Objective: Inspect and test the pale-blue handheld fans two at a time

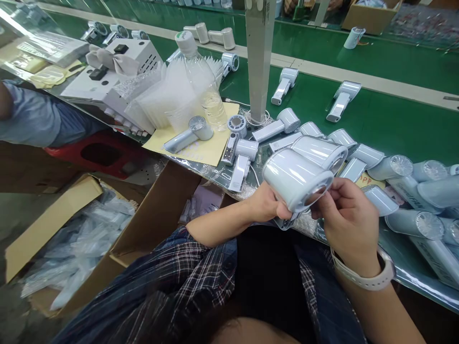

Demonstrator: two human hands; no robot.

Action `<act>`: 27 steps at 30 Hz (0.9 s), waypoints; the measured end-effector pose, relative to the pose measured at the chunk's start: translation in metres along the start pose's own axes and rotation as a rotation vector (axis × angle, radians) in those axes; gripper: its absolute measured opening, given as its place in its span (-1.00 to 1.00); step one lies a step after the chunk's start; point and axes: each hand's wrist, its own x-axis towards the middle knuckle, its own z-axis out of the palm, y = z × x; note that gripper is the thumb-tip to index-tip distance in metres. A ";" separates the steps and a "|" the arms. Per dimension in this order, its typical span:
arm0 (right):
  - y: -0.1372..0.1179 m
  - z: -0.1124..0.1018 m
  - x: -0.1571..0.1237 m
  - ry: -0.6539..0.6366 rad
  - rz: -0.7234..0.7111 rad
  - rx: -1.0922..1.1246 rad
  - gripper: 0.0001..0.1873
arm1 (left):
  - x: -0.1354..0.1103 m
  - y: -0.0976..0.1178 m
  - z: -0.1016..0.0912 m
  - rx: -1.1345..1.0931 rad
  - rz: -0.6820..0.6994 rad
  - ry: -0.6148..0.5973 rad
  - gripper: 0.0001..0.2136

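Close in front of me I hold a white handheld fan, its round head turned toward the camera. My left hand grips it from below at the handle end. My right hand, with a white watch band on the wrist, pinches the rim of the fan head with thumb and fingertips. A second fan head lies right behind the held one on the table edge.
Several more white fans are piled at the right and lie on the green belt. A water bottle, plastic bags and a white post stand ahead. An open carton of bagged parts sits lower left. Another person's sleeve is at the left.
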 end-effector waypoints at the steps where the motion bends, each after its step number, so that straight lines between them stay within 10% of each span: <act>1: 0.000 0.000 0.001 -0.051 0.009 0.126 -0.72 | 0.000 -0.002 -0.001 -0.001 0.051 -0.008 -0.19; 7: -0.006 -0.004 0.000 -0.187 -0.003 0.567 -0.72 | 0.002 0.007 0.000 -0.206 0.052 -0.015 -0.08; 27: 0.001 -0.010 -0.015 -0.031 -0.212 0.127 -0.80 | -0.001 0.018 -0.013 -0.354 -0.010 0.038 -0.09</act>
